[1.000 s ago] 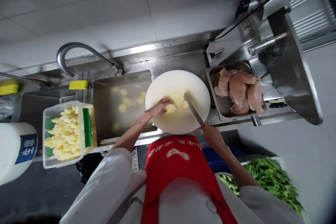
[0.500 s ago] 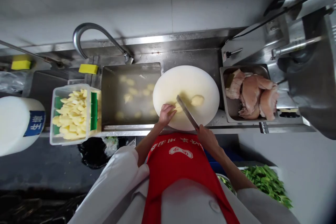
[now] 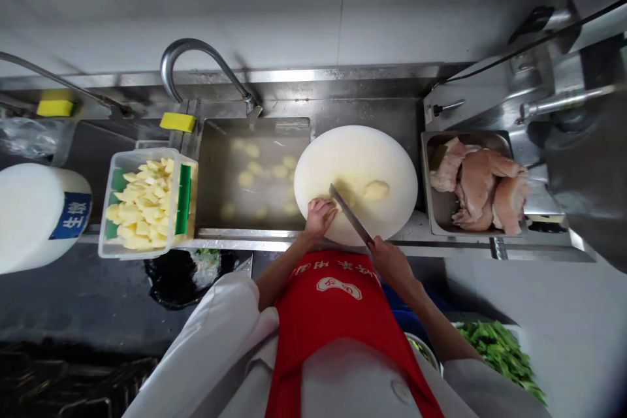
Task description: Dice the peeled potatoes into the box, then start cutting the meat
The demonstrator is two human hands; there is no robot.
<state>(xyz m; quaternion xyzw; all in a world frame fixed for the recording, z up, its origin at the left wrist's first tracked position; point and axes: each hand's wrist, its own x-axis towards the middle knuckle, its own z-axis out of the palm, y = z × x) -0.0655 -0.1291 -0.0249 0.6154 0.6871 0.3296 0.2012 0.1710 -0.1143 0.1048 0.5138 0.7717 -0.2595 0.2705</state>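
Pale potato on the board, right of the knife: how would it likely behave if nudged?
The potato may rock or roll, since its outline is rounded. Its bare, skinless surface suggests it could be slippery on the smooth board. It would probably feel firm when gripped, as its shape shows no sag.

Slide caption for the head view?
Left hand steadies a potato at the knife in the right hand, on a white cutting board.
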